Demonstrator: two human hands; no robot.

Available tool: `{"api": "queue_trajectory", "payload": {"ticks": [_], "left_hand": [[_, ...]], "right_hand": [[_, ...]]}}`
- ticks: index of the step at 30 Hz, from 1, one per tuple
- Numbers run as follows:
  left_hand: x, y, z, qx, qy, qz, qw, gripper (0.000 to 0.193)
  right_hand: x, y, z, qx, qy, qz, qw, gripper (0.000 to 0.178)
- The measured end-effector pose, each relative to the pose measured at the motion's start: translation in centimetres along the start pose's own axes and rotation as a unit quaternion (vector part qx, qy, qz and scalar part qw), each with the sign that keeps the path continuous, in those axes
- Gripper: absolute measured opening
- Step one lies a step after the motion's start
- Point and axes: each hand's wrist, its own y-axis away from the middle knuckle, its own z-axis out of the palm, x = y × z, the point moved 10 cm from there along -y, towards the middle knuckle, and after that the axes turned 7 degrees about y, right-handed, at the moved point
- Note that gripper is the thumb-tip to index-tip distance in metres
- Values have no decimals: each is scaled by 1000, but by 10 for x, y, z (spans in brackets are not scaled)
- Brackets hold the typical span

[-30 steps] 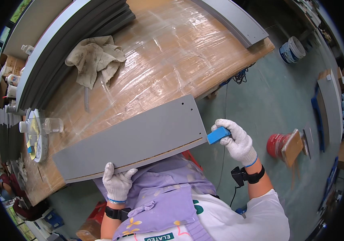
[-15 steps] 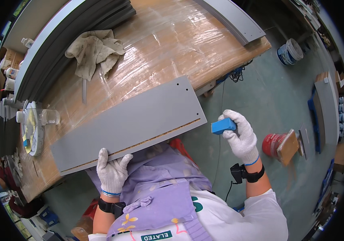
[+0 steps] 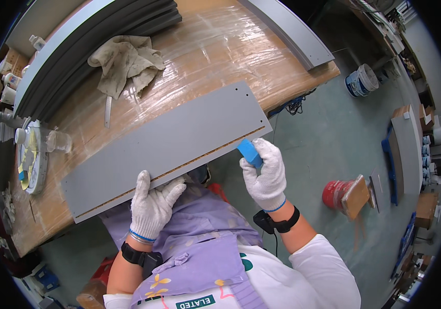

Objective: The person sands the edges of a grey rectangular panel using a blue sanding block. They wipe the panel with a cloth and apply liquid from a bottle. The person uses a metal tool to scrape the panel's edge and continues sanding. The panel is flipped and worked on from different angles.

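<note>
A long grey panel (image 3: 163,144) lies slantwise on the film-covered table, its near edge jutting toward me. A narrow groove with a brown, raw-looking inside runs along that edge, and a few small holes dot its right end. My left hand (image 3: 151,208), in a white knit glove, grips the near edge left of centre, one finger lying on the top face; the underside of the grip is hidden. Between the thumb and fingers of my gloved right hand (image 3: 268,177) is a small blue block (image 3: 250,153), tilted, close to the panel's near right edge. Whether it touches cannot be made out.
A crumpled rag (image 3: 127,62) and a metal ruler (image 3: 108,112) lie beyond the panel, before stacked grey panels (image 3: 96,56). Another grey panel (image 3: 295,33) rests at the table's far right. At left is a round tray (image 3: 37,172); a red bucket (image 3: 336,194) stands on the floor.
My right hand has brought the blue block leftward to the panel's edge and tilted it. My left hand has shifted slightly right along the edge. The panel's right end sits a little farther away.
</note>
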Motion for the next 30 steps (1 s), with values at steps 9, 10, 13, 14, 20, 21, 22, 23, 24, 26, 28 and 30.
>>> {"api": "queue_trajectory", "payload": {"ticks": [9,10,13,14,20,21,22,23,24,26,28,30], "left_hand": [[-15,-12,15,1,-23,2,1000,51],[-19,-16,12,-7,-32,-17,999,51],[-21,-21,12,-11,-68,-33,997,55],[-22,-23,10,-17,-80,-39,996,56],[13,3,-7,0,-127,-11,992,73],[29,15,-22,14,-132,1,991,78],[50,29,-34,41,-160,40,985,85],[67,44,-51,66,-149,52,985,84],[89,58,-69,77,-129,89,985,79],[134,92,-104,108,-101,175,973,73],[168,122,-126,169,-90,269,944,65],[190,137,-130,163,-151,309,925,61]], "right_hand": [[79,-30,-33,83,49,120,988,45],[65,-33,-22,66,43,107,991,44],[12,-23,18,19,-27,59,998,46],[-17,-16,30,4,-69,12,998,48],[-84,-8,56,-68,-73,-108,989,51],[-63,-13,46,-52,-43,-93,993,51],[-34,-16,35,-23,1,-53,998,50],[-7,-17,25,6,43,-11,999,50],[3,-19,16,16,72,-4,997,49],[-5,-17,17,16,97,-10,995,50],[-54,-7,40,-20,34,-78,996,53],[-116,3,68,-65,-51,-144,986,56]]}}
